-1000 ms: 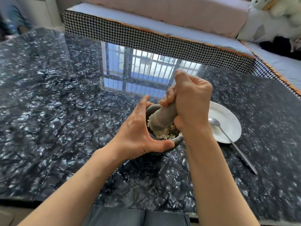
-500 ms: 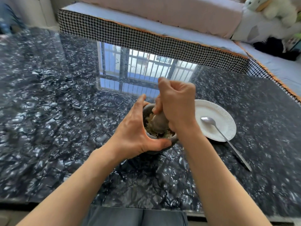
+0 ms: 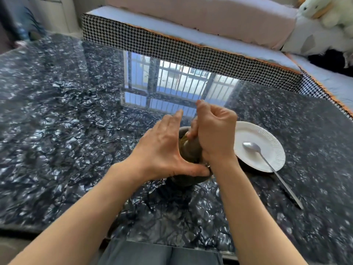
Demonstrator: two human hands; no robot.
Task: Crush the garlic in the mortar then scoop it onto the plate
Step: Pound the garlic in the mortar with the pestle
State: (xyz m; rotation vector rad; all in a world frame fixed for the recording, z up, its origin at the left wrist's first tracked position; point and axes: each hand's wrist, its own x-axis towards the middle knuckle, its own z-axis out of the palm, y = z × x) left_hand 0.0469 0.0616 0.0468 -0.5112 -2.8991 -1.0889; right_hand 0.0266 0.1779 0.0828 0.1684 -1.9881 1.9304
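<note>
Dark stone mortar (image 3: 188, 179) on the glossy black marbled counter (image 3: 76, 131), near the middle, mostly hidden behind both hands. Left hand (image 3: 162, 150) cupped against the mortar's left side, fingers straight and pointing far, thumb laid along the near rim. Right hand (image 3: 214, 134) fisted tight round the pestle (image 3: 191, 150), its thick end down inside the bowl. Garlic not clearly visible under the pestle and the blur; only a pale fleck at the pestle's side. White paper plate (image 3: 267, 153) just right of the mortar, close to its rim, whether touching cannot be told. Metal spoon (image 3: 267, 159) with its bowl resting on the plate, handle running off the near-right edge onto the counter. Houndstooth-edged sofa (image 3: 191, 48) beyond the far side, plush toy (image 3: 328, 10) at far right. Window reflected in the counter's sheen.
</note>
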